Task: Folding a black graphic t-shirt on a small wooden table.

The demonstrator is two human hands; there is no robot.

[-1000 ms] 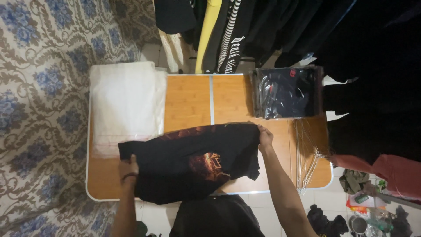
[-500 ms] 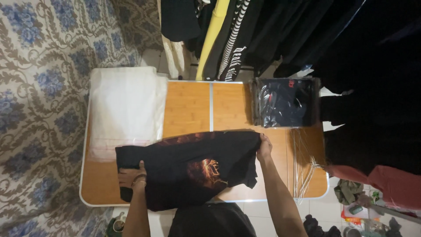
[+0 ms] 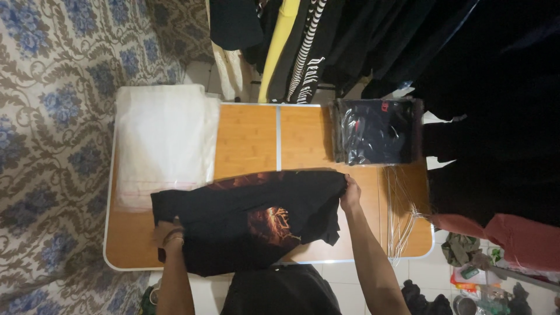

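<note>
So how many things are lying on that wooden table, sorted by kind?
Black shirt with an orange print, held at its ends by the left hand and the right hand: 1
Bagged dark garment: 1
Stack of clear plastic bags: 1
Bundle of clear hangers: 1
Total: 4
</note>
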